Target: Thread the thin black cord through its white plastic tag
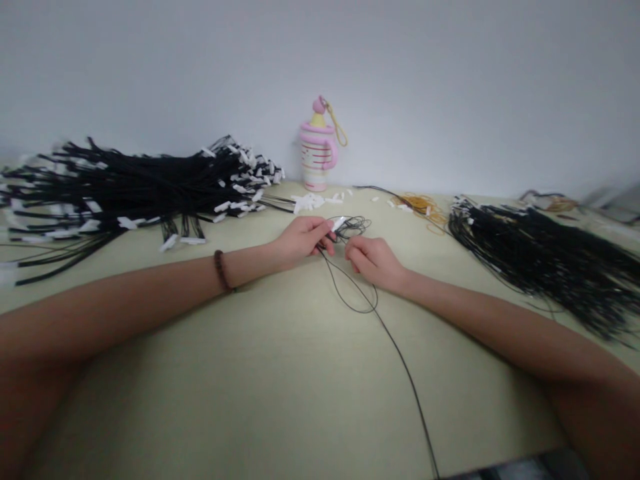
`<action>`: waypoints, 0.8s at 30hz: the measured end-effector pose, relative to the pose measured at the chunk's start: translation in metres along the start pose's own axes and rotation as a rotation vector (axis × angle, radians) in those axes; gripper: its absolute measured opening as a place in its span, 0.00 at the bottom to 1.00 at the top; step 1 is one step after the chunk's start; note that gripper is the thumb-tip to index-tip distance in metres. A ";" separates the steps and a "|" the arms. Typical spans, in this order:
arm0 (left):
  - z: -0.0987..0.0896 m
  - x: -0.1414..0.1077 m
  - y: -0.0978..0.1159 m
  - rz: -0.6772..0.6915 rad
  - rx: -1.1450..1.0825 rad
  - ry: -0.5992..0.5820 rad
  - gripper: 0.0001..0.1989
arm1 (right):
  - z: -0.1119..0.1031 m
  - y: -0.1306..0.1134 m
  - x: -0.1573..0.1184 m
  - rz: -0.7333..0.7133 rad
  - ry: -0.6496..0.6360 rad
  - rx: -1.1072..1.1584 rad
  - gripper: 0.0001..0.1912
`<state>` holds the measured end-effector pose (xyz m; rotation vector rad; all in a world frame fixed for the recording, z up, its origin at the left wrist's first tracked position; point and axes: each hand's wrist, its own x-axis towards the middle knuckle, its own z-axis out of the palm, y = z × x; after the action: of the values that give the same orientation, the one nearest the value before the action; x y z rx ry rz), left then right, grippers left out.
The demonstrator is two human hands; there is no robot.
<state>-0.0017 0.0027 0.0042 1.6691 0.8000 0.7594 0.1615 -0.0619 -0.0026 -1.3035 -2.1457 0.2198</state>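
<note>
My left hand (305, 240) is closed on a white plastic connector (339, 224) with thin black wires at it. The loose wires (357, 225) bunch in loops just beyond my fingers. Close by on the right, my right hand (373, 259) has its fingers curled together beside the bunch; what they pinch is hidden. From between the hands a black wire (400, 353) makes a loop on the table and runs down to the bottom edge.
A big pile of black cables with white connectors (165, 180) lies at left, and more black wires (545, 253) at right. A pink-and-white cup (316, 160) stands against the wall. Small white pieces (309, 202) and yellow rubber bands (423, 205) lie on the table (225, 387).
</note>
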 end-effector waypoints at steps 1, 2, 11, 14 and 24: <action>0.000 0.000 0.000 0.005 0.008 -0.003 0.13 | 0.000 0.000 0.000 0.000 0.001 -0.001 0.11; 0.000 0.000 0.000 0.010 0.017 -0.005 0.13 | 0.000 -0.001 0.000 -0.001 0.004 -0.004 0.11; 0.011 -0.014 0.004 0.125 0.217 -0.107 0.13 | 0.001 -0.002 -0.002 -0.080 -0.016 -0.146 0.12; 0.015 -0.019 0.008 0.129 0.250 -0.101 0.13 | 0.000 -0.004 -0.004 -0.084 -0.035 -0.172 0.13; 0.013 -0.016 0.005 0.090 0.185 -0.145 0.13 | 0.002 -0.002 -0.004 -0.112 -0.029 -0.193 0.13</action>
<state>0.0003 -0.0187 0.0049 1.9133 0.7132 0.6327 0.1606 -0.0661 -0.0050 -1.2867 -2.3022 -0.0144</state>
